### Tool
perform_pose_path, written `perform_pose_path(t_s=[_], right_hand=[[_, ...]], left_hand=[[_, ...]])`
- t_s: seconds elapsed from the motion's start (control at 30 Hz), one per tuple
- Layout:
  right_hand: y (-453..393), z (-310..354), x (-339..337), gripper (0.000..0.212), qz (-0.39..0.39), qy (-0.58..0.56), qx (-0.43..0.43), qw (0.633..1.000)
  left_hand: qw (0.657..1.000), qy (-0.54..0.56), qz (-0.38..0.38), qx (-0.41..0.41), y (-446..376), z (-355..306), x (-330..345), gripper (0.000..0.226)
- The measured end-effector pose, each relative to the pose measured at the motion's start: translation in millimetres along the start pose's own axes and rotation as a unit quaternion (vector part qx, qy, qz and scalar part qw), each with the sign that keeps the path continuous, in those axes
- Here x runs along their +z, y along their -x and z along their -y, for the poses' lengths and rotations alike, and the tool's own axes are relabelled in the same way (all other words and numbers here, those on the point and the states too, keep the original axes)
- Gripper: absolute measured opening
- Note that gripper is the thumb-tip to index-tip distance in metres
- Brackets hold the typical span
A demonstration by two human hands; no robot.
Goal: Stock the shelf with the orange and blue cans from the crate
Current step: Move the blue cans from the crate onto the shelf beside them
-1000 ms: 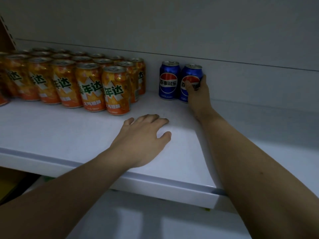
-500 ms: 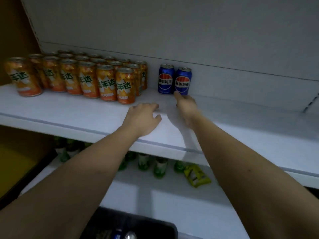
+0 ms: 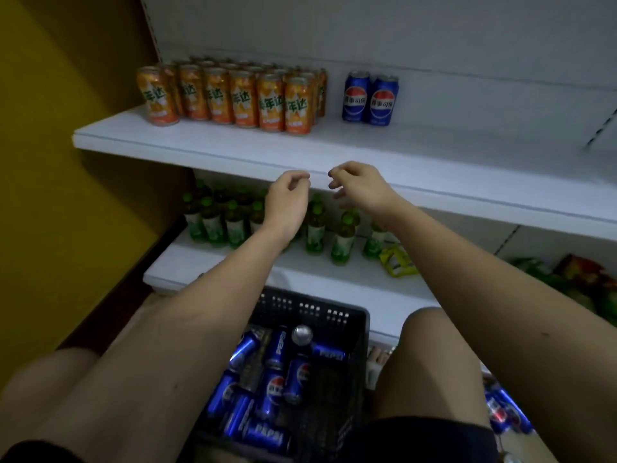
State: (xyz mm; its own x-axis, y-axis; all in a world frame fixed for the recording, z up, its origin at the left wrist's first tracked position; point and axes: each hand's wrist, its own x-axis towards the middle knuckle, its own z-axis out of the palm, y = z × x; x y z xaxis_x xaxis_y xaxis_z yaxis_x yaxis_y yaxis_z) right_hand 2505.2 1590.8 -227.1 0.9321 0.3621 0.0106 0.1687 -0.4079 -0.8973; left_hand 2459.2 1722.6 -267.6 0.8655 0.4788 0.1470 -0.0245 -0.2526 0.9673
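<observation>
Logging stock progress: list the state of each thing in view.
Orange cans: upright, rows on the top shelf's left.
Blue cans: two upright, side by side on the shelf.
Crate: holds loose blue cans, mostly lying down.
Green bottles: upright, lower shelf.
Left hand: empty, fingers curled.
Right hand: empty, fingers curled.

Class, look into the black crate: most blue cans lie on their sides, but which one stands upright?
The can near the crate's far wall, showing its round silver top to the camera. The other blue cans around it lie tipped over with their printed sides showing.
</observation>
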Motion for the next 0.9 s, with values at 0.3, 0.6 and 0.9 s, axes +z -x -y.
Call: perform_pose_path(t_s=[0.3,0.6,0.9], right_hand=[[78.4,-57.7,101.9,0.033,0.116,0.083,0.046,0.989],[120.0,-150.7,173.9,0.025,0.195,0.069,0.196,0.959],[143.2,-259.3,227.2,0.019,0.26,0.092,0.325,0.905]], left_hand=[[0.992,-0.057,0.022,-0.111,71.4,86.3,-51.2,0.03],[0.965,-0.082,0.051,-0.243,131.5,185.0,-55.2,0.026],[0.895,-0.157,0.142,-0.392,151.4,284.0,-60.6,0.034]])
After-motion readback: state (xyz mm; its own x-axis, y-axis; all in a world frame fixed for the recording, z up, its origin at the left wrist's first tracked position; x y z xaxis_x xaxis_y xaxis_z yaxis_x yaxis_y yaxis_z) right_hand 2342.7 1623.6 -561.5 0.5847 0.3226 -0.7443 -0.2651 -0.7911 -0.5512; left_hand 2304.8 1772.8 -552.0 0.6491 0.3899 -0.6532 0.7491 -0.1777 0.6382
